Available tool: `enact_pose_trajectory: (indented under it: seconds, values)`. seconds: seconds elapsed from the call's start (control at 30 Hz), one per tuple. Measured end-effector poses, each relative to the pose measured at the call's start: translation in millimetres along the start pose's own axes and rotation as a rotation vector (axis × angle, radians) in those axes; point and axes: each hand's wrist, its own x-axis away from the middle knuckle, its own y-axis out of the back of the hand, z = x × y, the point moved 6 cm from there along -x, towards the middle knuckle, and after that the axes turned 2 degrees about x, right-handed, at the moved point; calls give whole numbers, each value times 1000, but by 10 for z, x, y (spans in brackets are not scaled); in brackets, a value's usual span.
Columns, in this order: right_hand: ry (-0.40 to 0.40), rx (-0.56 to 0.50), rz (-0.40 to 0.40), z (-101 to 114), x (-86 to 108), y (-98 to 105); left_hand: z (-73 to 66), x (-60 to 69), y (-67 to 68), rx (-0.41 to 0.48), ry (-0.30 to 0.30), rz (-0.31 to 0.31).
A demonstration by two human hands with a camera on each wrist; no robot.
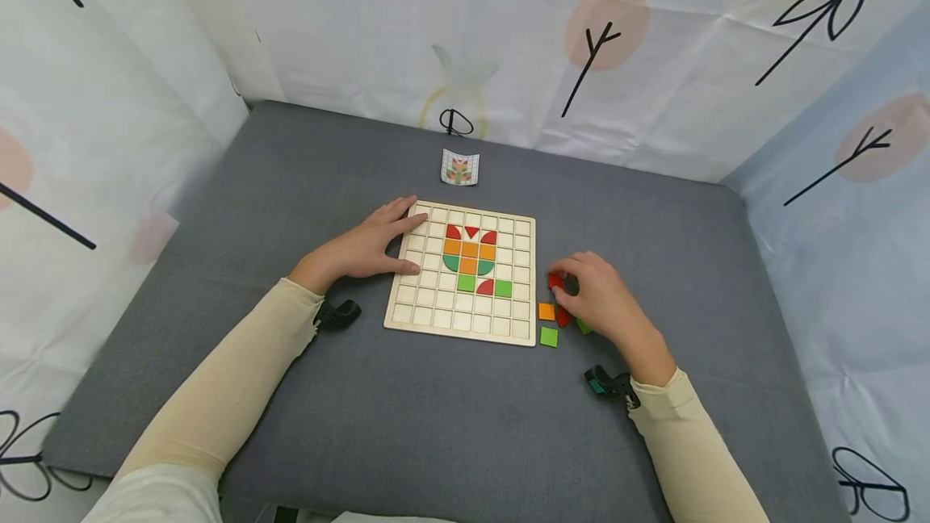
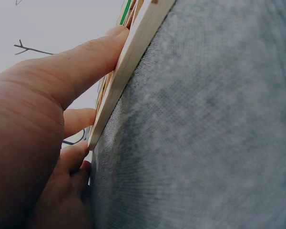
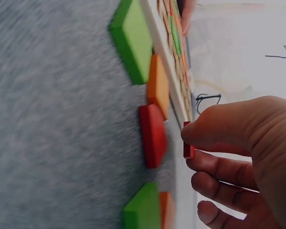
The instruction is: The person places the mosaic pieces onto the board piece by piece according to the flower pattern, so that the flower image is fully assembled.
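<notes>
A wooden grid board (image 1: 421, 316) lies on the grey table with red, orange and green tiles set in its middle cells. My left hand (image 1: 366, 244) rests on the board's left edge, fingers spread. In the left wrist view its thumb (image 2: 93, 55) touches the board's rim. Just right of the board, my right hand (image 1: 599, 293) pinches a small red tile (image 3: 188, 151) between thumb and finger. Beside that hand lie an orange square (image 1: 546, 311), a green square (image 1: 548, 337), a red tile (image 1: 563, 316) and a partly hidden green tile (image 1: 584, 328).
A small card (image 1: 460, 168) printed with a coloured tile pattern lies behind the board. The grey table (image 1: 450, 418) meets patterned white cloth (image 1: 508, 39) at the back and sides. The right wrist view also shows an orange tile (image 3: 167, 210) behind a green one.
</notes>
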Motion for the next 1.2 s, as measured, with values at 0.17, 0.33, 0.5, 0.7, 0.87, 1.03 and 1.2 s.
enact_pose_trajectory:
  seconds: [0.17, 0.33, 0.5, 0.7, 0.87, 1.03, 1.2]
  values:
    - [2, -18, -44, 81, -12, 66, -8, 0, -15, 1, 1, -7]
    - [7, -36, -66, 184, -40, 94, -13, -3, -13, 1, 2, -12]
    - [29, -44, -82, 257, -63, 110, -7, -21, -25, -5, 0, -3]
    - [73, -51, -105, 338, -101, 161, -37, -31, 14, -20, 26, 26]
    - [78, -54, -106, 392, -138, 204, -76, -51, 58, -24, 43, 69]
    - [88, -50, -109, 473, -181, 235, -71, -49, 62, -32, 49, 92]
    - [102, -63, -110, 559, -235, 228, -57, -55, 56, -43, 53, 98]
